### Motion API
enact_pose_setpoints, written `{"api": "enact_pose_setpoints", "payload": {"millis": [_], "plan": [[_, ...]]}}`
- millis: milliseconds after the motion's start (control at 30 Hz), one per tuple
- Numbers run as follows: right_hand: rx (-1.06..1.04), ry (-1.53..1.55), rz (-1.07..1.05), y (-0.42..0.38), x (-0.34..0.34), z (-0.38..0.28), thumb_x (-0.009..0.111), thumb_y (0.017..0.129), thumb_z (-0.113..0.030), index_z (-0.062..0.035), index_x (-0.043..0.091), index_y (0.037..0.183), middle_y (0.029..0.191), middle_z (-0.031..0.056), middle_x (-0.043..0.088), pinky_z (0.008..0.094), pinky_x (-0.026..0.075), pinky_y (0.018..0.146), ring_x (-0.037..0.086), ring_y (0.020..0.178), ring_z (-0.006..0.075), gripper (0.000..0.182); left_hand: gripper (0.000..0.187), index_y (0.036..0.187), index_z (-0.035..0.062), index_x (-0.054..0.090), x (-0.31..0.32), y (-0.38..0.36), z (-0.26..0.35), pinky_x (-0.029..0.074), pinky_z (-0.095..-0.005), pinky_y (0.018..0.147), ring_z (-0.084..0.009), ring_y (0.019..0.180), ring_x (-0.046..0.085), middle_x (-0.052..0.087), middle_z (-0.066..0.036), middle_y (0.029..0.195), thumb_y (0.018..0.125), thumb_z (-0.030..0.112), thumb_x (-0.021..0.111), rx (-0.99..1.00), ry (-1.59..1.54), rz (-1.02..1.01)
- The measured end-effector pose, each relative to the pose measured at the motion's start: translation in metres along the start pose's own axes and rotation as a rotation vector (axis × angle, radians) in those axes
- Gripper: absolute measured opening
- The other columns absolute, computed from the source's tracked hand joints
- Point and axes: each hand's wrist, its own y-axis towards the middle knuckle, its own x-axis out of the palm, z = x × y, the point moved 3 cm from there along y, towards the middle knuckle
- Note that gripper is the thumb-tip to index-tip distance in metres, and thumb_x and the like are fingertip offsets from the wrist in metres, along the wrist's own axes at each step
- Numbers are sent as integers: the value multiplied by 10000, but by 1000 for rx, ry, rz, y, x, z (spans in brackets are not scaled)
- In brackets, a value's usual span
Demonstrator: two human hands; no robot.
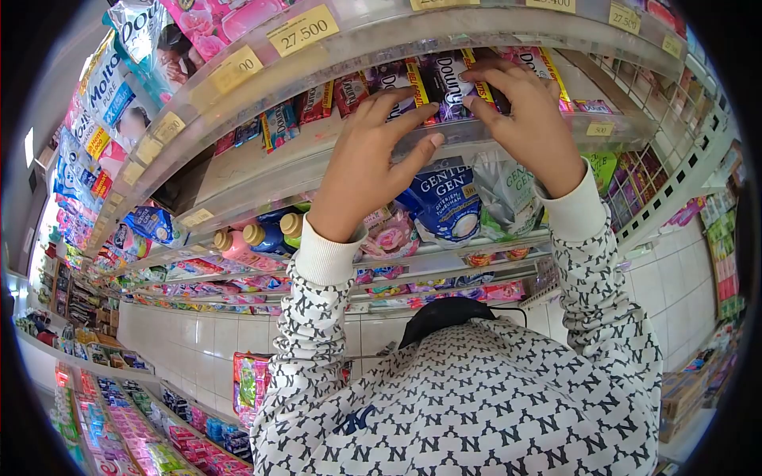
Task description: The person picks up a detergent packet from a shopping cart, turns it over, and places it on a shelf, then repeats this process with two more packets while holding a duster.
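Both my hands reach into a shelf bay of Downy sachet packs. My left hand (369,155) is open, its fingers stretched over a dark Downy pack (394,78) and its thumb apart near the shelf's front lip. My right hand (524,115) is also open, with fingertips and thumb at the right side of a purple-black Downy pack (448,83). That pack stands upright between the two hands. A pink Downy pack (528,59) shows behind my right hand, partly hidden by it.
Smaller sachets (279,125) lie to the left on the same shelf. A price-tagged shelf edge (349,36) curves overhead. Below are a blue Gentle Gen pouch (444,202) and capped bottles (258,238). A wire grid (635,170) and perforated upright (675,151) bound the right side.
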Motion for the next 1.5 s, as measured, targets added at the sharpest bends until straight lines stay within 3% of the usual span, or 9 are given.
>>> {"api": "enact_pose_setpoints", "payload": {"millis": [400,500,700,1000,1100,1167,1200,1333,1500], "plan": [[-47,10,27,-3,-9,-13,634,880,-265,-102,670,1156,1167,65,654,482,324,952,560,1128,236,322,392,1210,87,669,-10,-4,-3,392,-435,1037,-364,1222,517,577,-202,1284,893,316,675,-80,-19,65],[-162,-19,42,-7,-7,-21,626,904,-299,-104,661,1170,1197,66,648,501,305,1007,566,1145,227,332,388,1158,66,683,-14,-4,-14,449,-451,962,-399,1123,569,593,-220,1238,897,352,655,-48,30,139],[-136,-15,-10,-11,0,-14,636,903,-358,-100,661,1163,1221,66,644,545,219,1111,574,1170,235,367,396,1150,74,696,-11,-7,-12,456,-447,969,-392,1159,566,600,-209,1243,906,382,648,-111,21,63],[-150,-41,-14,-30,-18,-36,679,874,-332,-97,661,1159,1259,78,634,513,189,1129,556,1229,242,370,362,1180,72,677,-29,-29,1,413,-413,1021,-357,1195,550,599,-172,1261,892,290,680,-38,-26,199],[-121,248,24,-52,-22,-56,639,912,-317,-43,619,1219,1329,147,591,522,184,1154,531,1271,314,413,467,1273,94,630,-25,-62,6,376,-468,1062,-365,1270,499,544,-184,1346,909,387,647,-47,-247,232],[-164,576,115,-120,-34,-112,563,954,-383,-23,572,1279,1330,206,579,539,197,1159,526,1264,400,485,708,1402,48,503,-29,-119,54,214,-485,1163,-355,1439,287,382,-187,1504,906,547,580,-43,-720,351],[-206,684,175,-156,-31,-144,520,968,-461,-29,546,1316,1326,188,588,560,243,1138,516,1266,416,555,926,1535,40,241,-31,-148,78,79,-499,1189,-337,1500,86,166,-180,1605,900,668,484,30,-798,257],[-328,1056,173,-265,-8,-271,509,977,-447,-24,540,1320,1320,190,586,535,275,1121,525,1254,395,545,930,1535,53,16,-37,-272,176,-21,-496,1182,-317,1493,-67,-38,-164,1608,923,685,320,-49,-787,506],[-425,1323,28,-295,32,-324,495,988,-430,-18,532,1325,1314,193,583,505,317,1099,537,1237,369,533,997,1516,28,-174,-51,-287,180,-113,-506,1171,-307,1477,-207,-225,-177,1593,926,731,213,106,-954,582]]}}
